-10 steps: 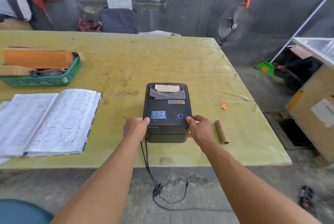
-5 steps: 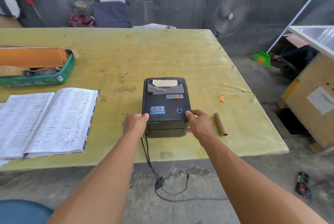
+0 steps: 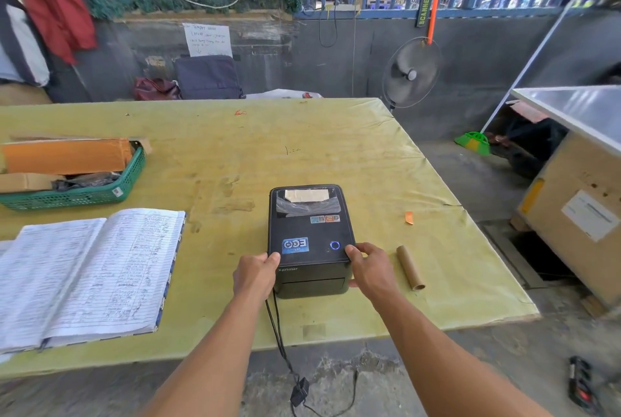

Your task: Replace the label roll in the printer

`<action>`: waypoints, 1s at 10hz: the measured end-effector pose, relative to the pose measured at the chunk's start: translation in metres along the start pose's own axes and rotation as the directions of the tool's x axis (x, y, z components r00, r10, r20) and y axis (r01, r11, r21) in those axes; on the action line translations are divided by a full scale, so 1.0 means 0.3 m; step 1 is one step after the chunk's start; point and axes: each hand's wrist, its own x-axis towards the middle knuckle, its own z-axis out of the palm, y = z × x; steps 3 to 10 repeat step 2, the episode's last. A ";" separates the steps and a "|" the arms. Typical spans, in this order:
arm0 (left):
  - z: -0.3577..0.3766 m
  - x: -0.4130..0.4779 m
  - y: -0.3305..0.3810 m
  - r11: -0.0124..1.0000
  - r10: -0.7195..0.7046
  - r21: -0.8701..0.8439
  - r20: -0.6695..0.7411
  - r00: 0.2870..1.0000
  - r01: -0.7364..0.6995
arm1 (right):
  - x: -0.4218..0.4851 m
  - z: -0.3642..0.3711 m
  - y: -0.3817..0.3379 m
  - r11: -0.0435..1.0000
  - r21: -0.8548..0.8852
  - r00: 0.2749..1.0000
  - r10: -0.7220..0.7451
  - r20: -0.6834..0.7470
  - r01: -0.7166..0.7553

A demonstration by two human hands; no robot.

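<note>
A black label printer (image 3: 309, 231) sits with its lid down near the front edge of the yellow-green table (image 3: 336, 147), a blue ring light lit on top. My left hand (image 3: 255, 277) grips its front left corner, thumb on the lid. My right hand (image 3: 369, 267) grips the front right corner, thumb on top. An empty brown cardboard roll core (image 3: 410, 268) lies on the table just right of my right hand. Through the lid window a strip of pale label paper (image 3: 306, 195) shows.
An open lined ledger (image 3: 90, 275) lies at the left. A green basket (image 3: 100, 193) with cardboard stands behind it. The printer's cable (image 3: 280, 342) hangs off the table front. A small orange scrap (image 3: 408, 217) lies to the right. A cardboard box (image 3: 578, 231) and fan (image 3: 411, 73) stand off-table.
The head has tilted upward, so more of the fence behind shows. Both hands stay on the printer's front corners and the printer has not visibly moved.
</note>
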 end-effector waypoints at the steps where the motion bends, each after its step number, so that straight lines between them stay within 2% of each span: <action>1: -0.012 -0.015 0.008 0.997 0.083 -0.002 0.050 0.995 -0.083 | 0.009 0.003 0.001 1.000 -0.011 1.000 -0.001 0.018 0.002; 2: -0.029 -0.074 -0.091 0.992 0.106 0.063 -0.003 0.994 -0.106 | -0.019 -0.025 0.012 1.000 0.022 1.000 0.006 -0.017 -0.006; 10: -0.029 -0.074 -0.091 0.992 0.106 0.063 -0.003 0.994 -0.106 | -0.019 -0.025 0.012 1.000 0.022 1.000 0.006 -0.017 -0.006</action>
